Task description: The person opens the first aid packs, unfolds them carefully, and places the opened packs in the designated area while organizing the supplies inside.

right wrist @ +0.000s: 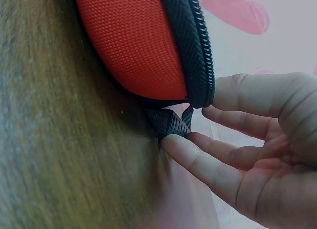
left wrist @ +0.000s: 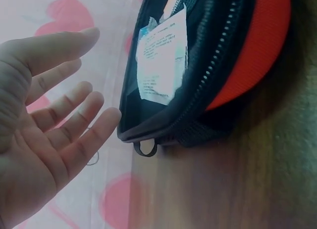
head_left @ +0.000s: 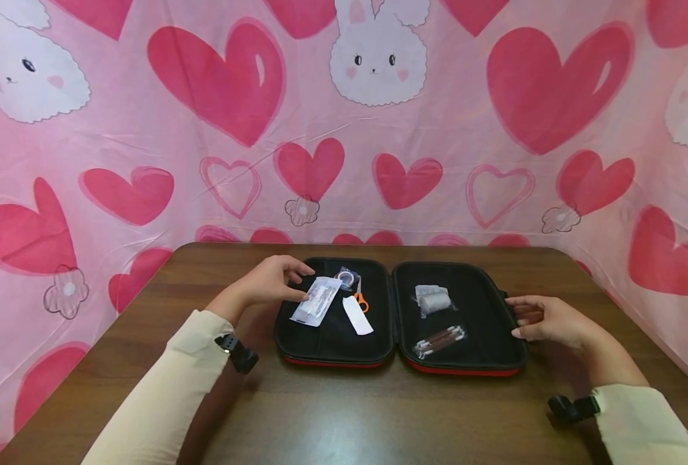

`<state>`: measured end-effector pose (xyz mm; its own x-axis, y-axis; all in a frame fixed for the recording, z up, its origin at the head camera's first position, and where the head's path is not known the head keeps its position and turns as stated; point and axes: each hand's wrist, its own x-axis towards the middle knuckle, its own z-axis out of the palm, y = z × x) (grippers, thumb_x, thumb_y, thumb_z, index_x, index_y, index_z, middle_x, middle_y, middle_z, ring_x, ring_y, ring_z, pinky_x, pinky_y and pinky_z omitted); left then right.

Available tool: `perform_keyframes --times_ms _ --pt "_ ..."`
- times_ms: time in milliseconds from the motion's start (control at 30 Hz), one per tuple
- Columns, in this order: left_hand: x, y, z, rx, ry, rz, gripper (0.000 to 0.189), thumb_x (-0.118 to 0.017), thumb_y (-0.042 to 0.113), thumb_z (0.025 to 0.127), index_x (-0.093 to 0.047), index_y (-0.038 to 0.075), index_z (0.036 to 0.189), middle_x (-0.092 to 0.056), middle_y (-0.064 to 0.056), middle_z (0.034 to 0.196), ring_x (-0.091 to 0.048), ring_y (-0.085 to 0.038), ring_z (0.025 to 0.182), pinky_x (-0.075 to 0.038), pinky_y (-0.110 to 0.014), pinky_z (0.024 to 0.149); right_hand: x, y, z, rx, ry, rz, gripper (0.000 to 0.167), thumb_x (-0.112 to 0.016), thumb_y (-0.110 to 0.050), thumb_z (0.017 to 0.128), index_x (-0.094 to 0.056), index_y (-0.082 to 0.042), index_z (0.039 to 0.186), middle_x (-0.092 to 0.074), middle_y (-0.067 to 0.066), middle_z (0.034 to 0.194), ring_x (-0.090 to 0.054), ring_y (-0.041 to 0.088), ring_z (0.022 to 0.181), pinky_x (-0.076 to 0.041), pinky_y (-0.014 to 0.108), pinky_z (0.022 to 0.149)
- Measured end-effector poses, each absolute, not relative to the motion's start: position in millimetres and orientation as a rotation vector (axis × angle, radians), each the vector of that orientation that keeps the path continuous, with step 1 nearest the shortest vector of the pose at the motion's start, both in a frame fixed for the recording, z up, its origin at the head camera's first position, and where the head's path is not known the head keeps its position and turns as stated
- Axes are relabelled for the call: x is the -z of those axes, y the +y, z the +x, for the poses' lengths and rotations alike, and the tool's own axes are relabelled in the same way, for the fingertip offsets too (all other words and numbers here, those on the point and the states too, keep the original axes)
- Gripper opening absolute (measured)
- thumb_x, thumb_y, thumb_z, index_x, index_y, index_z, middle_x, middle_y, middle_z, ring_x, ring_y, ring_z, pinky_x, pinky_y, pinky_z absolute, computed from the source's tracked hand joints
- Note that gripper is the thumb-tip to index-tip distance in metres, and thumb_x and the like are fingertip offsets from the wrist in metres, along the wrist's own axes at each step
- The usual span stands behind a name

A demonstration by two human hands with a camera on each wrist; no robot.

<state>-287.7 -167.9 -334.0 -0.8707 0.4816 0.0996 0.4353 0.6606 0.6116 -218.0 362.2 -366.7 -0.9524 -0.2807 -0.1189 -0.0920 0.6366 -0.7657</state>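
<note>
I see one table [head_left: 344, 413] bearing one case [head_left: 480, 307], unfolded with its two halves side by side. My right hand [head_left: 559, 321] touches the case's right edge and strap [right wrist: 171, 124], thumb and fingers loosely parted, no firm grip visible. My left hand [head_left: 271, 282], fingers spread and empty, hangs at the left rim. One white packet [head_left: 317, 301] lies inside, just right of that nearer hand, its long axis slanting away and rightward. Others, one each: swab bundle [head_left: 439, 342], white strip [head_left: 357, 316], scissors [head_left: 363, 306], wrapped roll [head_left: 435, 303], tape roll [head_left: 346, 279].
</note>
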Motion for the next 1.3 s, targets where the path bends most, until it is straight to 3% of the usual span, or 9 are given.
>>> perform_keyframes --times_ms 267,533,867,1100,1300 --pt "325.7 -155.5 -298.8 -0.913 2.748 0.804 0.048 -0.083 0.016 0.078 -0.067 0.006 0.122 -0.064 -0.017 0.121 -0.063 -0.028 0.106 -0.054 -0.041 0.088 369.0 360.9 -218.2 1.249 2.601 -0.286 0.073 -0.077 -0.007 0.081 -0.038 0.016 0.138 -0.049 0.040 0.127 -0.059 0.041 0.107 -0.058 0.039 0.077" --pt "326.5 -145.0 -311.5 -0.867 2.688 0.753 0.054 -0.084 0.012 0.076 -0.064 0.000 0.125 -0.061 -0.020 0.127 -0.062 -0.034 0.110 -0.054 -0.038 0.087 368.8 360.0 -218.7 1.247 2.599 -0.287 0.073 -0.078 -0.008 0.081 -0.038 0.015 0.138 -0.048 0.040 0.127 -0.058 0.041 0.107 -0.058 0.039 0.077" --pt "340.6 -131.0 -318.0 -0.634 2.743 0.655 0.067 -0.089 0.022 0.070 -0.063 0.008 0.129 -0.057 -0.017 0.133 -0.058 -0.030 0.113 -0.046 -0.042 0.099 367.1 360.6 -218.5 1.229 2.610 -0.314 0.073 -0.078 -0.008 0.081 -0.039 0.016 0.137 -0.049 0.040 0.127 -0.058 0.042 0.107 -0.058 0.039 0.077" --pt "339.6 -123.1 -315.8 -0.582 2.761 0.664 0.069 -0.090 0.019 0.067 -0.062 0.007 0.130 -0.058 -0.018 0.132 -0.054 -0.031 0.119 -0.042 -0.043 0.102 366.5 363.4 -216.7 1.221 2.619 -0.318 0.071 -0.077 -0.007 0.082 -0.039 0.017 0.137 -0.049 0.040 0.127 -0.058 0.043 0.107 -0.058 0.040 0.076" --pt "343.3 -121.0 -316.6 -0.589 2.758 0.635 0.070 -0.091 0.019 0.066 -0.063 0.008 0.129 -0.062 -0.014 0.123 -0.058 -0.025 0.106 -0.047 -0.039 0.096 366.8 362.8 -216.2 1.242 2.605 -0.301 0.072 -0.077 -0.007 0.082 -0.038 0.016 0.138 -0.049 0.040 0.127 -0.058 0.043 0.108 -0.058 0.040 0.077"
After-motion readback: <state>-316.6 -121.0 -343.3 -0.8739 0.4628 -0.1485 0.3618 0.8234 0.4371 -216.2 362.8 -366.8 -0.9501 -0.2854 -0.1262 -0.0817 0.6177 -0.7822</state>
